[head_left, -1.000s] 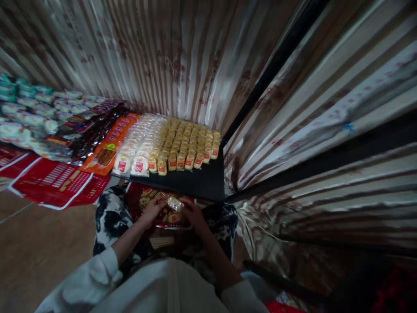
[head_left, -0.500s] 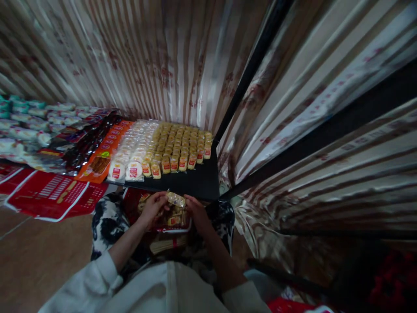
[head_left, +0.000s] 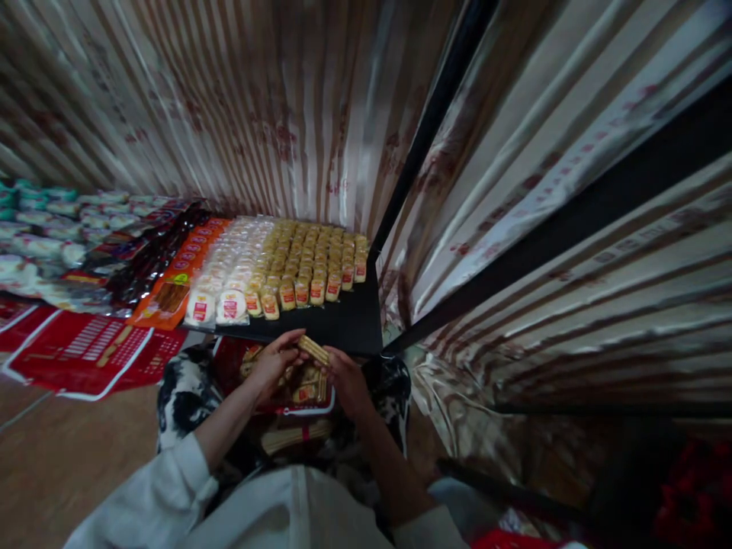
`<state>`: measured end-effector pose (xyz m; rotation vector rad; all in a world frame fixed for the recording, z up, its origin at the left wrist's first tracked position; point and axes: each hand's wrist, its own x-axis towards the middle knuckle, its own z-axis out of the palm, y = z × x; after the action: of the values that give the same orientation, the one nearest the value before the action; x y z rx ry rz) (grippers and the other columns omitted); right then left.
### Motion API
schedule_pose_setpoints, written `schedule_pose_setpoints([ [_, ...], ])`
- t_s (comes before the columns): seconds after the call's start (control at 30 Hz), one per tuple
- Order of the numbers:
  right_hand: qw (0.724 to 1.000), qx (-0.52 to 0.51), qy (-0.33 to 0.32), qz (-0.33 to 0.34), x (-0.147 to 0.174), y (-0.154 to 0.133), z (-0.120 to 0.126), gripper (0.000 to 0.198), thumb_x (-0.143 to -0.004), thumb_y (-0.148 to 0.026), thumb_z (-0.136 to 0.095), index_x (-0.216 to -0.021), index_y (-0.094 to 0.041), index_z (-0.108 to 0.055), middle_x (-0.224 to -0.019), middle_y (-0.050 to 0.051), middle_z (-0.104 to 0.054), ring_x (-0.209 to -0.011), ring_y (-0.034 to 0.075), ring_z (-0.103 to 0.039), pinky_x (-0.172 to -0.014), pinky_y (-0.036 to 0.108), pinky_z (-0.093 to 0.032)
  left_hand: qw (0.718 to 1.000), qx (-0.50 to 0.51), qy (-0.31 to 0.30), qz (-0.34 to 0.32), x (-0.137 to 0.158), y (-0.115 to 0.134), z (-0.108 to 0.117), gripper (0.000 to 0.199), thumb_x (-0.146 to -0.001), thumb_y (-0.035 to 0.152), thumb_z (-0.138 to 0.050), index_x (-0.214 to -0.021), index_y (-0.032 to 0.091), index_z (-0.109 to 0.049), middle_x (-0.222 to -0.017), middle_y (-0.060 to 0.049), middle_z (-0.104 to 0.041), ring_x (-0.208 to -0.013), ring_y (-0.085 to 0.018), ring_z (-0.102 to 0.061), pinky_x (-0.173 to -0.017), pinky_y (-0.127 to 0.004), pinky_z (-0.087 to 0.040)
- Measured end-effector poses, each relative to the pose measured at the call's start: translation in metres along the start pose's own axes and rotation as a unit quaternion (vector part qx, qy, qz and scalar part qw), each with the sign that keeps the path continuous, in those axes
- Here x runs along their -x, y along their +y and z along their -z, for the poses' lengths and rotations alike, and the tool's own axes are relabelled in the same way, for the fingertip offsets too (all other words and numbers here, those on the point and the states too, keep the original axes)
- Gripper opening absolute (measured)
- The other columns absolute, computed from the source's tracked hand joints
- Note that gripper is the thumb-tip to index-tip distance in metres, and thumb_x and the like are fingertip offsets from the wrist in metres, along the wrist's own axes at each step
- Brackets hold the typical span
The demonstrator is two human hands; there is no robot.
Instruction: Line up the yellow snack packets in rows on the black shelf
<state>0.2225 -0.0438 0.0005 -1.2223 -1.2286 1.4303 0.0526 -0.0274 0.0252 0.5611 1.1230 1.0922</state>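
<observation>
Both hands hold a small yellowish biscuit packet (head_left: 313, 351), tilted down to the right, above my lap. My left hand (head_left: 277, 364) is closed on its left end, thumb and fingers pinching. At the other end, my right hand (head_left: 345, 377) grips it with the fingertips. Right below them is a red bag (head_left: 229, 366) with a white handle, resting between my knees. More yellow wrapped packets (head_left: 305, 393) lie inside it, partly covered by my hands.
A black table (head_left: 343, 324) stands ahead, bearing rows of yellow packets (head_left: 309, 259), round white packets (head_left: 232, 303) and an orange snack bag (head_left: 165, 293). Red bags (head_left: 108, 347) hang at left. A striped curtain (head_left: 297, 114) and black poles (head_left: 428, 137) border the table.
The biscuit packet has turned in my hands, from its flat wrapped face to a narrower, ridged-looking side. My hands stay over the bag, and the view has shifted slightly.
</observation>
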Motion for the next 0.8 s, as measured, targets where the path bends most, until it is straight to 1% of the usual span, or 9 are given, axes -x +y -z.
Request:
schedule_pose_setpoints([
  [0.1, 0.996, -0.066, 0.050, -0.031, 0.000, 0.001, -0.002, 0.036, -0.072, -0.043, -0.061, -0.101, -0.020, -0.064, -0.100, 0.005, -0.067, -0.093, 0.023, -0.062, -0.080, 0.033, -0.050, 0.999, 0.023, -0.025, 0.011, 0.000, 0.009, -0.006, 0.044, -0.059, 0.006, -0.062, -0.102, 0.017, -0.064, -0.102, -0.006, -0.064, -0.079, -0.013, -0.062, -0.067, -0.021, -0.048],
  [0.2, 0.990, -0.114, 0.066, -0.040, -0.001, 0.003, -0.005, 0.034, -0.071, -0.041, -0.062, -0.098, -0.020, -0.063, -0.097, 0.004, -0.069, -0.090, 0.023, -0.063, -0.080, 0.034, -0.050, 0.999, 0.030, -0.038, 0.013, -0.001, 0.016, -0.011, 0.036, -0.063, 0.016, -0.064, -0.099, 0.015, -0.065, -0.101, -0.008, -0.064, -0.087, -0.017, -0.061, -0.070, -0.025, -0.049],
  [0.27, 0.989, -0.125, 0.069, -0.036, -0.003, 0.002, -0.006, 0.031, -0.069, -0.037, -0.063, -0.097, -0.022, -0.063, -0.098, 0.003, -0.068, -0.093, 0.023, -0.062, -0.083, 0.034, -0.049, 1.000, 0.004, -0.023, 0.006, -0.003, 0.018, -0.014, 0.035, -0.065, 0.024, -0.067, -0.098, 0.014, -0.065, -0.096, -0.008, -0.065, -0.084, -0.017, -0.061, -0.067, -0.024, -0.049],
  [0.33, 0.988, -0.129, 0.079, -0.034, -0.005, -0.003, -0.007, 0.031, -0.069, -0.035, -0.062, -0.098, -0.023, -0.061, -0.101, 0.003, -0.068, -0.097, 0.022, -0.062, -0.086, 0.034, -0.048, 0.999, -0.040, -0.007, -0.001, -0.006, 0.019, -0.014, 0.039, -0.065, 0.031, -0.070, -0.099, 0.014, -0.064, -0.089, -0.006, -0.066, -0.077, -0.014, -0.060, -0.064, -0.022, -0.046],
  [0.4, 0.988, -0.121, 0.093, -0.027, -0.010, -0.008, -0.007, 0.034, -0.069, -0.034, -0.061, -0.101, -0.023, -0.059, -0.105, 0.004, -0.066, -0.099, 0.022, -0.061, -0.088, 0.036, -0.048, 0.996, -0.084, -0.010, -0.006, -0.010, 0.018, -0.014, 0.044, -0.063, 0.034, -0.072, -0.101, 0.014, -0.063, -0.084, -0.004, -0.065, -0.073, -0.012, -0.059, -0.063, -0.021, -0.045],
  [0.5, 0.985, -0.117, 0.124, -0.007, -0.022, -0.015, -0.006, 0.046, -0.067, -0.035, -0.062, -0.110, -0.021, -0.055, -0.113, 0.009, -0.062, -0.105, 0.023, -0.058, -0.092, 0.038, -0.046, 0.992, -0.123, -0.032, -0.006, -0.012, 0.016, -0.013, 0.048, -0.059, 0.032, -0.074, -0.103, 0.015, -0.062, -0.082, -0.002, -0.064, -0.071, -0.011, -0.058, -0.066, -0.022, -0.044],
  [0.6, 0.980, -0.134, 0.146, 0.009, -0.035, -0.015, -0.005, 0.055, -0.064, -0.035, -0.065, -0.114, -0.018, -0.051, -0.122, 0.013, -0.056, -0.112, 0.024, -0.053, -0.096, 0.039, -0.042, 0.988, -0.146, -0.057, 0.001, -0.011, 0.014, -0.015, 0.049, -0.058, 0.028, -0.073, -0.104, 0.016, -0.061, -0.089, -0.003, -0.065, -0.073, -0.013, -0.059, -0.069, -0.024, -0.046],
  [0.73, 0.977, -0.146, 0.152, 0.018, -0.049, -0.010, -0.006, 0.055, -0.063, -0.037, -0.065, -0.112, -0.017, -0.050, -0.121, 0.014, -0.056, -0.110, 0.024, -0.055, -0.095, 0.039, -0.043, 0.978, -0.181, -0.099, 0.010, -0.014, 0.012, -0.024, 0.048, -0.058, 0.024, -0.070, -0.104, 0.015, -0.060, -0.089, -0.004, -0.066, -0.071, -0.014, -0.060, -0.068, -0.027, -0.046],
  [0.8, 0.975, -0.146, 0.164, 0.025, -0.054, -0.008, -0.006, 0.054, -0.064, -0.038, -0.065, -0.111, -0.017, -0.049, -0.120, 0.015, -0.056, -0.108, 0.023, -0.056, -0.095, 0.038, -0.044, 0.976, -0.191, -0.104, -0.002, -0.019, 0.011, -0.031, 0.046, -0.058, 0.022, -0.068, -0.102, 0.014, -0.060, -0.088, -0.004, -0.066, -0.070, -0.014, -0.060, -0.068, -0.027, -0.046],
])
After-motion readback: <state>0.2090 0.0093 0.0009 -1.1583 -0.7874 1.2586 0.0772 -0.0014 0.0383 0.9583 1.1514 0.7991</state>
